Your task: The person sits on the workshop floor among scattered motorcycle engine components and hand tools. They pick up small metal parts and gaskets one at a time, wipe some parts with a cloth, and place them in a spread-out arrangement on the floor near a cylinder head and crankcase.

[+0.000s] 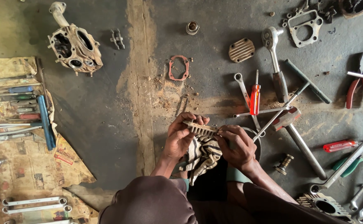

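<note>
I hold a small finned metal cover (201,129) edge-up over my lap, left hand (180,137) gripping its end, right hand (237,146) pinching the other, with a striped rag (202,156) bunched beneath, probably to catch grime.

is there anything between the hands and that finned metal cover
Nothing visible: the left hand and right hand both grip the finned metal cover directly at its ends. The striped rag hangs below it, not between.
</note>
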